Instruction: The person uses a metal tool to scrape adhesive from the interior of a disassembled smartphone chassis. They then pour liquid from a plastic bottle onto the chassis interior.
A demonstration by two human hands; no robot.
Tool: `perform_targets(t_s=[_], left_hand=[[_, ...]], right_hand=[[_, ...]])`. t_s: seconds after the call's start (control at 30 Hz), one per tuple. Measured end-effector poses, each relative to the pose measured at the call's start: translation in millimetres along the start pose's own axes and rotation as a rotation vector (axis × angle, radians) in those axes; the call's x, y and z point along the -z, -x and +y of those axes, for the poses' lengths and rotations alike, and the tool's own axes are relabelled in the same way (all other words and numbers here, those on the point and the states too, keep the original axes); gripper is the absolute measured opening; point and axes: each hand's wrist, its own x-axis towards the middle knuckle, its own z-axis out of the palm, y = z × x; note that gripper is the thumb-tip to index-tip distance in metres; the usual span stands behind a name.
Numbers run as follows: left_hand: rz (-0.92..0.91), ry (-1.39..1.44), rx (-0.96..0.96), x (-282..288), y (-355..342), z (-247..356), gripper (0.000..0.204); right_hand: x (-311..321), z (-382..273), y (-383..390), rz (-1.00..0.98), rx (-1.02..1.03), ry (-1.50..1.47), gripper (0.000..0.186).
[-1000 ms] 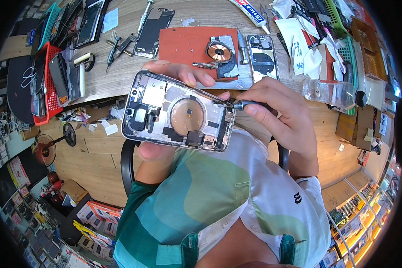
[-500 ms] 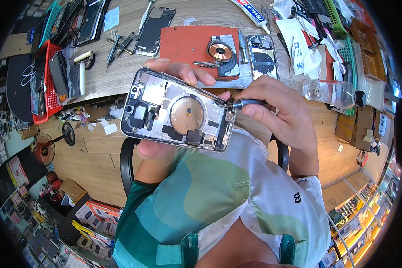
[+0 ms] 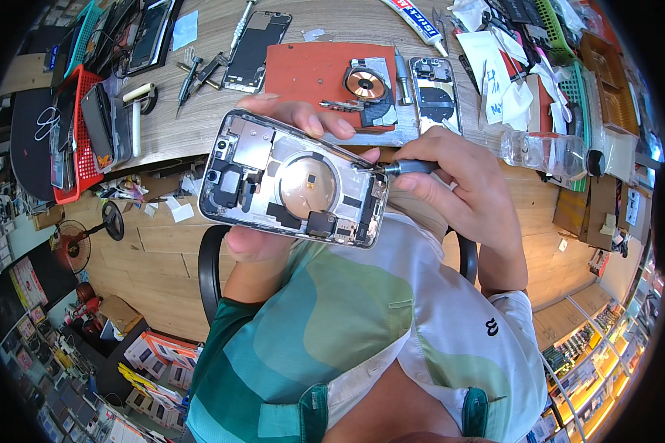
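Note:
An opened phone housing (image 3: 258,181), with a round coil area and small inner parts showing, lies tilted in the grip of my left hand (image 3: 255,247), whose fingers curl over the top edge and thumb sits below. My right hand (image 3: 462,188) is closed on a dark metal pen-like tool (image 3: 410,167); its tip is at the housing's right end, inside the upper edge. Just beyond, a red mat (image 3: 303,70) bears a part with a copper coil (image 3: 363,84), beside another opened phone (image 3: 436,92).
On the wooden bench (image 3: 177,133) are a dark screen (image 3: 256,52), small tools (image 3: 192,77), a white tube (image 3: 414,22), paper scraps (image 3: 495,81), a red basket (image 3: 77,136) and a clear container (image 3: 543,153). A chair (image 3: 210,273) is behind me; a fan (image 3: 74,244) stands left.
The phone housing has tipped and shifted slightly upward in my left hand, so light now glints on its round area. My right hand and the tool have moved only slightly.

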Motion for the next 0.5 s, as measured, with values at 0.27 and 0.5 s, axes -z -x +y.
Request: perform_targets(t_s=[0.27,0.5], left_hand=[[-0.049,-0.036,-0.014,6.4,2.7,-0.8,0.112],[0.046,-0.033,0.020,-4.6,3.6,3.1,0.124]], right_hand=[[-1.2,4.3,-2.8,0.014,0.088,0.232,0.021],[-3.8,-0.8,3.4,0.043,0.016,0.056,0.026]])
